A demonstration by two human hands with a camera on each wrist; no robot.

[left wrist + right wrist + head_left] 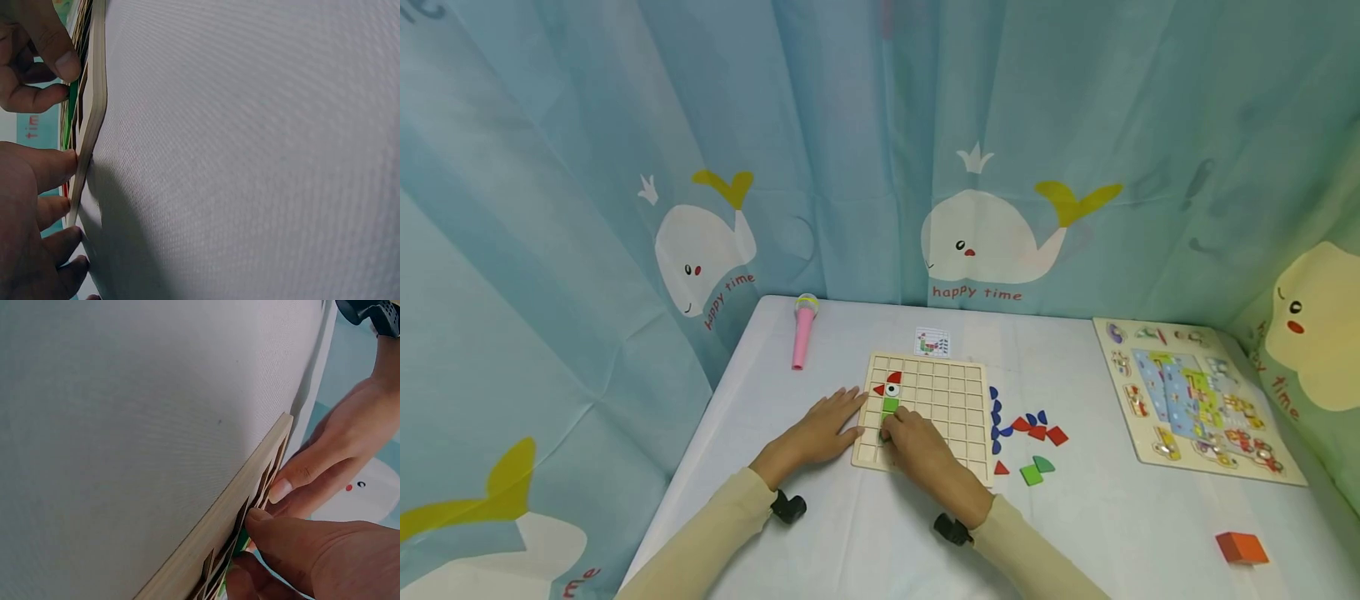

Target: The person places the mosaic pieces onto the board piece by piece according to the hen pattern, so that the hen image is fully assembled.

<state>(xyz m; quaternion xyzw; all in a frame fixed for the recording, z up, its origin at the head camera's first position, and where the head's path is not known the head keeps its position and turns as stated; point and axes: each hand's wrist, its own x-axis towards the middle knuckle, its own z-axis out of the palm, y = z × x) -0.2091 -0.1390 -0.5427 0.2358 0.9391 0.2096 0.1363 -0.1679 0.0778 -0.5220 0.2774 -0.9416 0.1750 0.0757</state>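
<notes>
the green piece [73,103] was at the fingertips of the right hand [917,442], its thumb and finger clamped on it, low over the left part of the grid board [951,392]. it lay toward the person from the green square [891,404] and the eye tile [892,390], roughly in line with them, and that alignment seemed to be what the placing turned on: a small shift sideways would probably have spoiled the row. the piece's long axis could not be told, since the fingers hid most of it. the right hand was the nearer one; the left hand [820,429] lay with fingers spread apart, tips touching the board's left edge, apparently steadying it.
</notes>
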